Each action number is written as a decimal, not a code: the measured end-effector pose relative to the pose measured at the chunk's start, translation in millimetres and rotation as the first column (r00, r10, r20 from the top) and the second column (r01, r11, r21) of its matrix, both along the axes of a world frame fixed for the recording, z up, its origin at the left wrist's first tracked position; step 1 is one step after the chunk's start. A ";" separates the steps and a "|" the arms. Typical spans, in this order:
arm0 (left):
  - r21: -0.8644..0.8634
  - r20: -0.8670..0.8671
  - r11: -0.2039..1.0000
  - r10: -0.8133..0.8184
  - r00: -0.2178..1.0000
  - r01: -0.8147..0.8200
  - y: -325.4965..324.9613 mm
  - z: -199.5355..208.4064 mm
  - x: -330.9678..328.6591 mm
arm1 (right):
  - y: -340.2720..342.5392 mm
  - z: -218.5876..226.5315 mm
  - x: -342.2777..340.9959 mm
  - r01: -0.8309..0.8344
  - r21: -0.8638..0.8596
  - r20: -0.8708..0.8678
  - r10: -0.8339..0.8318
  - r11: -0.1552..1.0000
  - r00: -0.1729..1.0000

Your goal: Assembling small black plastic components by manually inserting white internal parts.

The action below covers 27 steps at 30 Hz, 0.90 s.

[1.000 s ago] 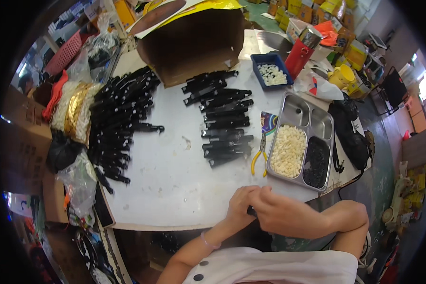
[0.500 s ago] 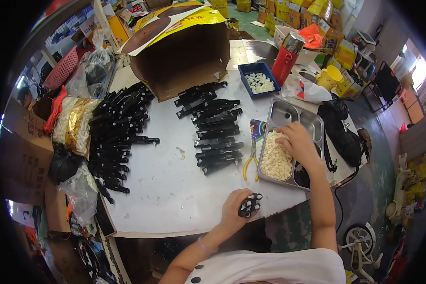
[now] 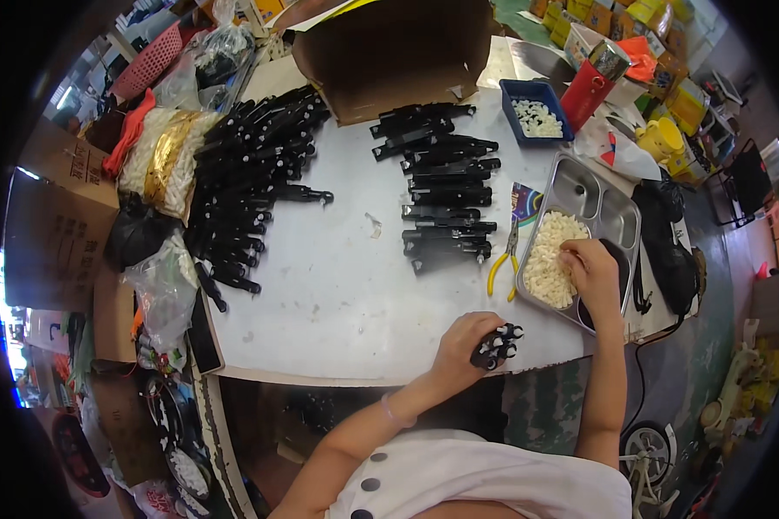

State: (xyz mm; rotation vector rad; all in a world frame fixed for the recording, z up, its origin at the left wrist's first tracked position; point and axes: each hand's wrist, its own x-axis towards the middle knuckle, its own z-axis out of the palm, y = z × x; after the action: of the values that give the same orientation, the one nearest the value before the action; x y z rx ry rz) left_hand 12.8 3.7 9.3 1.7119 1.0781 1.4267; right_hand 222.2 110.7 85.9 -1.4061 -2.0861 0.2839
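Observation:
My left hand (image 3: pixel 459 353) is closed around a bundle of short black plastic parts (image 3: pixel 497 346) with pale tips, held upright at the table's front edge. My right hand (image 3: pixel 595 272) is over the divided metal tray (image 3: pixel 629 227), its thumb and fingers pinched together at the right side of a heap of small cream-coloured pieces (image 3: pixel 547 264). Whatever is between those fingertips is too small to make out. Left of the tray lie pliers with yellow handles (image 3: pixel 504 265). A column of similar black parts (image 3: pixel 448 195) is laid out mid-table.
A larger pile of black parts (image 3: pixel 255 160) covers the table's left side. An open cardboard box (image 3: pixel 398 60) stands at the back. Behind the tray are a blue bin (image 3: pixel 512 121) of white pieces and a red flask (image 3: pixel 590 93). Black bags (image 3: pixel 666 242) lie right of the tray.
The view has shifted, so the table appears farther right and higher. My right hand's fingers have drawn together, moving from the heap's upper part to its right side. My left hand keeps its bundle.

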 end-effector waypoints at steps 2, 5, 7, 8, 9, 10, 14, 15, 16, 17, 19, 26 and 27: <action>-0.003 -0.026 1.000 -0.008 1.000 0.007 0.3 1.2 0.0 | -15.6 8.6 -7.5 0.122 0.059 -0.088 -0.116 0.991 0.989; -0.013 -0.049 1.000 -0.015 0.999 0.014 0.8 1.7 -3.2 | -48.2 31.9 -32.8 0.005 0.272 -0.061 0.012 0.962 0.998; -0.018 -0.034 0.999 -0.042 0.999 0.041 0.0 3.9 -2.9 | -48.1 35.4 -32.8 0.011 0.300 -0.038 0.001 0.954 0.999; -0.004 -0.041 0.999 -0.032 0.999 0.032 -0.6 4.7 -4.0 | -38.5 31.0 -28.8 0.039 0.272 -0.040 -0.030 0.962 0.999; 0.016 -0.044 1.000 -0.025 0.999 0.025 -0.7 6.3 -3.4 | -28.3 27.0 -22.3 0.070 0.248 -0.037 -0.062 0.966 0.997; 0.021 -0.045 0.999 -0.023 0.999 0.024 -0.6 1.6 -2.8 | -17.8 18.8 -15.1 0.099 0.127 -0.095 -0.087 0.987 0.992; 0.005 -0.053 1.000 -0.011 0.999 0.011 0.2 0.5 -1.2 | -29.0 16.7 -13.0 0.155 -0.015 -0.289 -0.153 0.988 0.945; -0.002 -0.047 1.000 -0.030 0.998 0.030 0.6 2.0 -0.5 | -45.5 24.6 -16.9 0.112 -0.098 -0.340 -0.139 0.989 0.930; -0.010 -0.041 0.999 -0.049 0.998 0.048 0.6 3.2 -0.9 | -62.9 33.2 -22.7 0.065 -0.179 -0.390 -0.131 0.982 0.911; -0.018 -0.043 0.999 -0.042 0.998 0.042 -0.1 3.4 -1.5 | -80.0 40.6 -31.6 -0.074 -0.138 -0.361 0.019 0.988 0.932; 0.015 -0.021 0.999 -0.039 0.999 0.039 0.1 4.7 -3.0 | -96.9 50.0 -49.8 -0.212 -0.105 -0.330 0.167 0.972 0.929; 0.032 -0.005 0.999 -0.025 1.000 0.026 2.2 5.6 -2.6 | -92.1 53.2 -59.1 -0.519 0.063 0.091 0.513 0.853 0.854; 0.033 -0.003 0.999 -0.020 1.000 0.020 2.3 6.5 -2.4 | -90.1 51.0 -59.4 -0.535 0.059 0.102 0.528 0.843 0.843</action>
State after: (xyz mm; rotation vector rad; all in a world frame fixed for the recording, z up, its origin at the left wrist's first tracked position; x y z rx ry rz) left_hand 10.4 5.9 15.8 1.7440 1.0418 1.4376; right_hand 162.8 20.7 136.9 -0.7683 -2.4991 0.3555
